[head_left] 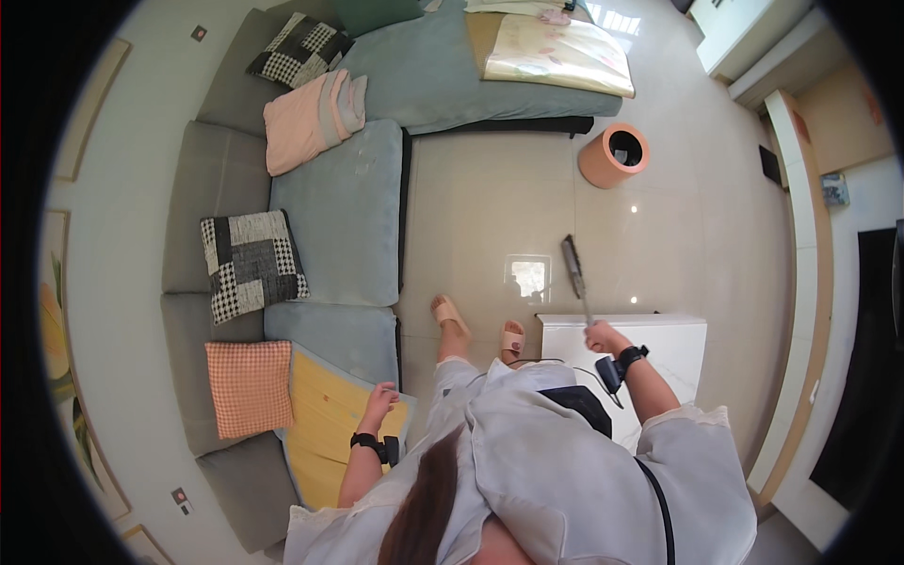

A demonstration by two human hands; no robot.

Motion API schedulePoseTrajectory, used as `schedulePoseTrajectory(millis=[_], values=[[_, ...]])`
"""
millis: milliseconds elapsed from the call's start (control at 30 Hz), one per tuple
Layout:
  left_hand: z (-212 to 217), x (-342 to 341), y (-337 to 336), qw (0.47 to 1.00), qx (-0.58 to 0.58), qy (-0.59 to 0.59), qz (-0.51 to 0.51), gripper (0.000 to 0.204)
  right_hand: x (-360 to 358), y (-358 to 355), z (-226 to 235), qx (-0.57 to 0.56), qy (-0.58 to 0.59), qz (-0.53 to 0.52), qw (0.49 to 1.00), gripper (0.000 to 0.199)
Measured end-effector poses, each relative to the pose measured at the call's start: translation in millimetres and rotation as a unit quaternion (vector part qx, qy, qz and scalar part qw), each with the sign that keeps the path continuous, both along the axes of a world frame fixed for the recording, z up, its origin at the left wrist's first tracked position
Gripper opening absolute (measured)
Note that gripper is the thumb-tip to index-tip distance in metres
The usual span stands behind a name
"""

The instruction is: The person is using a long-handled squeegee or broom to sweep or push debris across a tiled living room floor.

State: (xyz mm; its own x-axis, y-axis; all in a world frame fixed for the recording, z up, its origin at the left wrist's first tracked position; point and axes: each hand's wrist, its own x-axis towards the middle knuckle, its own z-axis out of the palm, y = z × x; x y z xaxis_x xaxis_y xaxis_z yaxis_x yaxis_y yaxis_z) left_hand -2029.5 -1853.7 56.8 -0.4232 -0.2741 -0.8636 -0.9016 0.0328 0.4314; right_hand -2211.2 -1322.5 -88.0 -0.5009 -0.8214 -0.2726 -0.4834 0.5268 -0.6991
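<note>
My right hand (pixel 607 336) is closed round the grey handle of a long, thin brush-like tool (pixel 573 267). Its dark, narrow head points away from me over the tiled floor, and its exact kind is hard to make out. Just below that hand is a low white table (pixel 650 350) with a glossy top. My left hand (pixel 379 403) hangs at my left side by the sofa, above the yellow cover (pixel 325 424). Its fingers are loosely bent and apart, and nothing shows in them. Each wrist wears a black strap with a small device.
An L-shaped sofa (pixel 334 226) with blue-grey covers, cushions and a folded pink blanket (pixel 306 122) lines the left and far side. A round orange bin (pixel 603 162) stands on the shiny floor ahead. A long low cabinet (pixel 802 282) runs along the right wall.
</note>
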Motion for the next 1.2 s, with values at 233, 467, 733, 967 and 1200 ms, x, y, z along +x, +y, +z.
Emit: schedulePoseTrajectory(millis=[233,467,733,967,1200], values=[[13,54,14,0.998,-0.009,0.006,0.067,0.027,-16,-132,94,0.137,-0.534,-0.319,0.771,0.010],[13,118,20,0.989,-0.012,-0.043,0.143,0.028,0,-194,107,0.184,-0.509,-0.220,0.812,0.018],[-4,176,4,0.984,0.010,-0.017,0.174,0.029,53,-233,71,0.256,-0.447,-0.078,0.853,0.012],[-2,228,-25,0.976,-0.006,0.024,0.215,0.030,108,-273,50,0.243,-0.228,0.270,0.903,0.008],[-10,303,-28,0.950,0.019,-0.005,0.311,0.029,90,-293,51,0.144,-0.256,0.048,0.955,0.043]])
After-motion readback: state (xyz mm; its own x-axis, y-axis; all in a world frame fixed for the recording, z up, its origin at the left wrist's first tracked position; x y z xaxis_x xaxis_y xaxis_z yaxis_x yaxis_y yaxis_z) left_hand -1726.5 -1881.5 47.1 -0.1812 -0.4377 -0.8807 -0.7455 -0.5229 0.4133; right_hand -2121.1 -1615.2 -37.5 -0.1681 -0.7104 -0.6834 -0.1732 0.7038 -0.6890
